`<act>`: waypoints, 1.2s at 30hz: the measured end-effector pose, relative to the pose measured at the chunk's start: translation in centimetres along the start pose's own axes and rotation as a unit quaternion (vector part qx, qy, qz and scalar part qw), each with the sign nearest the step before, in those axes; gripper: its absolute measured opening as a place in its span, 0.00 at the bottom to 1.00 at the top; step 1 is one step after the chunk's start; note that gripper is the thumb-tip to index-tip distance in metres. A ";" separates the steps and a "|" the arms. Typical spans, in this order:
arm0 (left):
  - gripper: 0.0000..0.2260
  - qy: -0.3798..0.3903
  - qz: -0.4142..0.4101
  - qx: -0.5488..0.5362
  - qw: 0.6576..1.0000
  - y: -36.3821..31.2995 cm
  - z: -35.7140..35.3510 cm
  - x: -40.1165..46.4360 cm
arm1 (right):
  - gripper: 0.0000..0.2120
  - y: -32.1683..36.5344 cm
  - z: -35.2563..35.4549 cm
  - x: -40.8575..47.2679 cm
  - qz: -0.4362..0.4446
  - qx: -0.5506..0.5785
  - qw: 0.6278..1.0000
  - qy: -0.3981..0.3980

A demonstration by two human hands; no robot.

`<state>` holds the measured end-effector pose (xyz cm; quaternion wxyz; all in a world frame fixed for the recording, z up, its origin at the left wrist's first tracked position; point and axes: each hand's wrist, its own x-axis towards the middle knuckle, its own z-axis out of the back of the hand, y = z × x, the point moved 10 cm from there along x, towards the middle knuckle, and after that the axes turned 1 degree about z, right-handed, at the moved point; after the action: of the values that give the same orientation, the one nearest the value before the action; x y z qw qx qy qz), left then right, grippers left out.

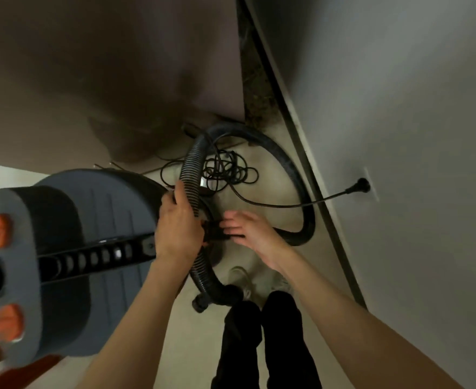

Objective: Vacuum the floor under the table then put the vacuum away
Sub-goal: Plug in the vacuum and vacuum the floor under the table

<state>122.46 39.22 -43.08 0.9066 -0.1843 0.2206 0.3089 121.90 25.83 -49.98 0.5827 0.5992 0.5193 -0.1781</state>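
A grey canister vacuum [102, 214] with orange knobs fills the left of the head view. Its black ribbed hose [191, 169] loops from the canister's near end out toward the wall and back. My left hand [179, 223] grips the hose where it meets the canister. My right hand [248, 228] reaches in beside it, its straight fingers touching a black part at the canister's end. The black power cord [225, 169] lies in a tangled pile on the floor, and its plug [361, 186] sits in a wall outlet.
A white wall [399, 108] with a dark baseboard runs along the right. A brown surface [104, 66] rises behind the vacuum. My legs in black trousers and pale shoes [242, 279] stand on the light floor below the hands.
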 end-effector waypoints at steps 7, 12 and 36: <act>0.33 0.030 -0.023 0.096 0.995 -0.3 -0.6 1.7 | 0.04 -2.6 -3.6 1.0 0.012 -0.077 0.997 -0.005; 0.24 0.076 0.002 0.052 0.996 0.2 -0.2 3.7 | 0.13 -3.3 -4.4 0.4 0.003 -0.076 0.997 0.001; 0.33 0.118 -0.001 -0.363 0.924 -2.1 1.9 2.0 | 0.16 -1.3 -2.1 -3.2 0.029 -0.069 0.994 0.074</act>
<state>125.80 39.48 -42.15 0.7451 -0.5366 0.1988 0.3426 118.74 26.11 -47.44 0.5877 0.5840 0.5542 -0.0799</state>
